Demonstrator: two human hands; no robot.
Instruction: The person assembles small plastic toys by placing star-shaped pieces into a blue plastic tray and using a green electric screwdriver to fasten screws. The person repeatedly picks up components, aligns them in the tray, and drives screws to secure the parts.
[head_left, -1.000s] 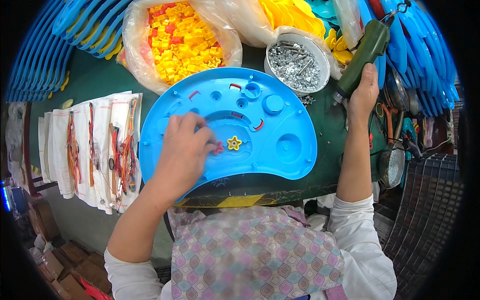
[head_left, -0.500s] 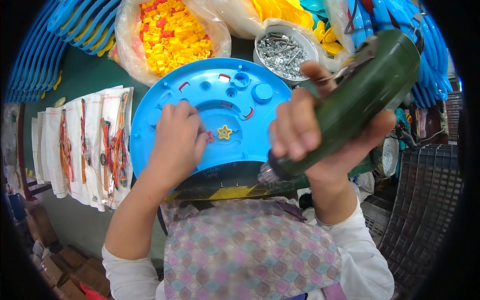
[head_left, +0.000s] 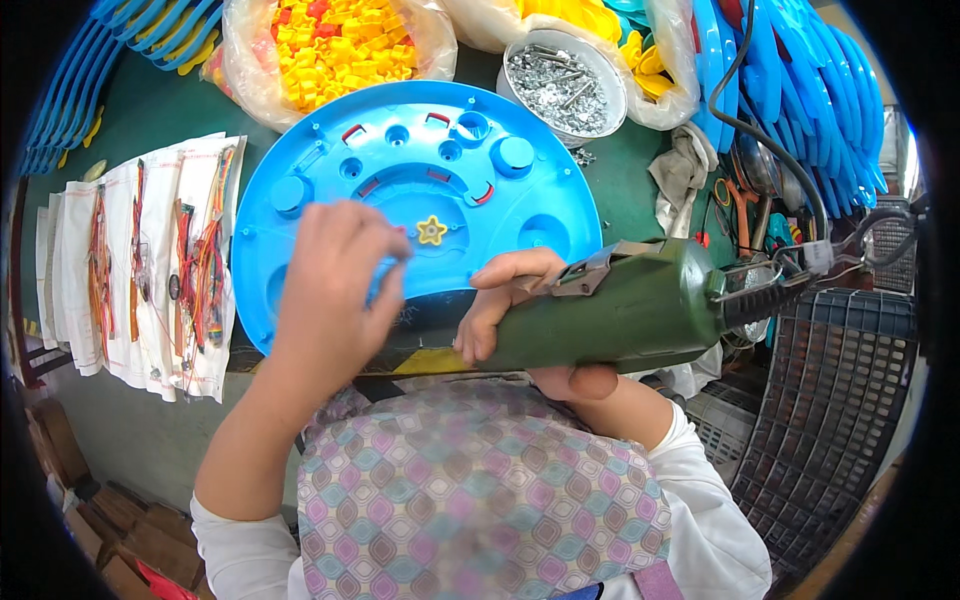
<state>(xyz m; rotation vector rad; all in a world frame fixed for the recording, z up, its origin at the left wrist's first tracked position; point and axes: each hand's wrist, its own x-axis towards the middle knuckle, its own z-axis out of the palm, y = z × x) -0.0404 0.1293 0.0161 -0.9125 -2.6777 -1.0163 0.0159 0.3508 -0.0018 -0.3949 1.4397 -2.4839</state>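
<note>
A blue molded plastic panel [head_left: 520,205] lies in front of me, with round posts and small red pieces in its slots. A yellow star-shaped piece [head_left: 432,231] sits in its middle recess. My left hand [head_left: 335,270] is over the panel's left part, thumb and forefinger curled round a small red piece [head_left: 400,233], mostly hidden by the fingers. My right hand [head_left: 512,272] grips a dark green electric screwdriver [head_left: 610,310], lying almost level at the panel's near right edge. Its nose is hidden behind my fingers.
Behind the panel stand a bag of yellow and red pieces [head_left: 345,55] and a white bowl of screws [head_left: 565,90]. Wire bundles on white sheets [head_left: 160,260] lie at left. Blue parts [head_left: 790,100] are stacked at right, near a grey cloth [head_left: 683,175] and a hanging cable [head_left: 765,130].
The screwdriver has swung down from a steep tilt to nearly level and moved toward me, with my right hand. My left hand has shifted slightly, the red piece now raised by its fingertips.
</note>
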